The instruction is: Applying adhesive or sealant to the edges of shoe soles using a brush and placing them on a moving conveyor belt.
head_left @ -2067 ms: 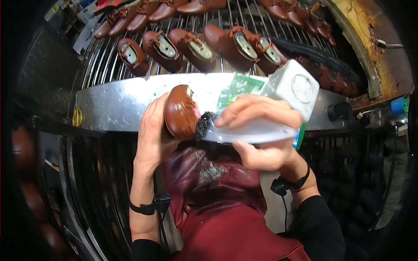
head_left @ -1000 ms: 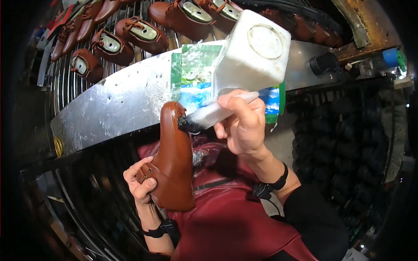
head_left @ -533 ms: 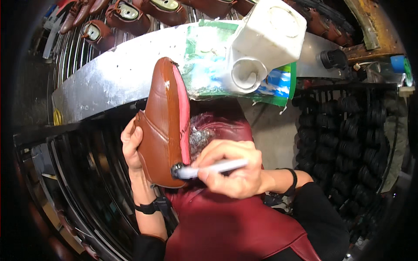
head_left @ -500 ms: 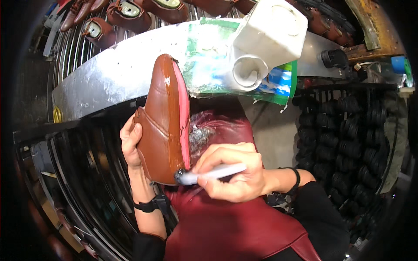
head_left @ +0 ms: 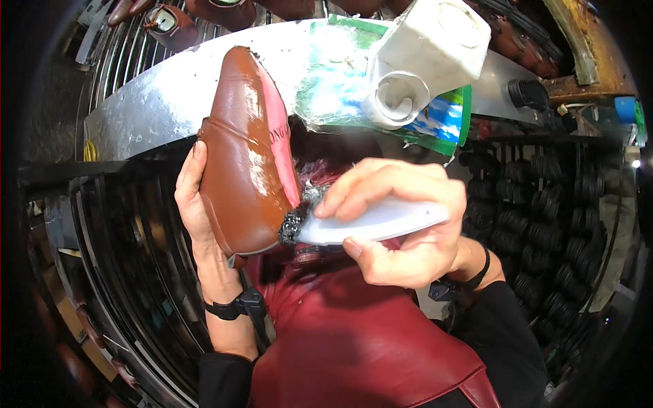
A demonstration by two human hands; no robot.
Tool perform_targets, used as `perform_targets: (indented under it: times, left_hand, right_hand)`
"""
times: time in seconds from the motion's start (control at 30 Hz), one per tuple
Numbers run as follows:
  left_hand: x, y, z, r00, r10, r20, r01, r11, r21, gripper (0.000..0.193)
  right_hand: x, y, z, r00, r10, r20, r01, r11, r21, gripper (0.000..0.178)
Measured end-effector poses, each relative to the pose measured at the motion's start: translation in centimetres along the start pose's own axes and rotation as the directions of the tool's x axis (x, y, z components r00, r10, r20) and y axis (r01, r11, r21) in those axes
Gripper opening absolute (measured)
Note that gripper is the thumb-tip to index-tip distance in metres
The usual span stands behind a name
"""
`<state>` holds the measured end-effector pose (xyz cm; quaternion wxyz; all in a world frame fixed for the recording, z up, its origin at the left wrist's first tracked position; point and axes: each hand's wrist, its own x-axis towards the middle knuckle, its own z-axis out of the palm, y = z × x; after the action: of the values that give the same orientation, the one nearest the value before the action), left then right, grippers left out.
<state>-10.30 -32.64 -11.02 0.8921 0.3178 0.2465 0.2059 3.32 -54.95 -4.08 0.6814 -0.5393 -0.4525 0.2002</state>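
My left hand is closed round the outer side of a brown leather shoe, its toe pointing away from me. Along the shoe's right side the pink underside shows, with dark print on it. The leather near that edge looks wet and shiny. In my right hand is a brush with a pale handle, pinched between fingers and thumb. Its dark, wet bristles touch the shoe's lower edge at the heel end. Most of the underside is turned from view.
A metal bench runs across behind the shoe. On it a white plastic jug lies over a green-and-blue plastic sheet. Brown shoes line a rack at the back. Stacked black items fill a rack at right. A dark red apron covers my lap.
The shoe has moved slightly up and left and turned, showing more of its pink underside. My right hand has risen to the right with the brush, whose handle now shows broadside.
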Motion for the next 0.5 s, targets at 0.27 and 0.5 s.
perform_targets:
  times: [0.27, 0.5]
  left_hand:
    - [-1.2, -1.8, 2.3, 0.962, 0.24, 0.127, -0.256, 0.958, 0.13, 0.041]
    - [-2.9, -1.5, 1.7, 0.852, 0.483, 0.2, -0.404, 0.366, 0.838, 0.044]
  right_hand:
    - [4.3, 0.0, -2.4, 0.989, -0.083, 0.125, 0.069, 0.991, 0.119, 0.04]
    - [10.9, 4.3, -3.8, 0.998, -0.01, 0.068, -0.005, 0.975, 0.224, 0.022]
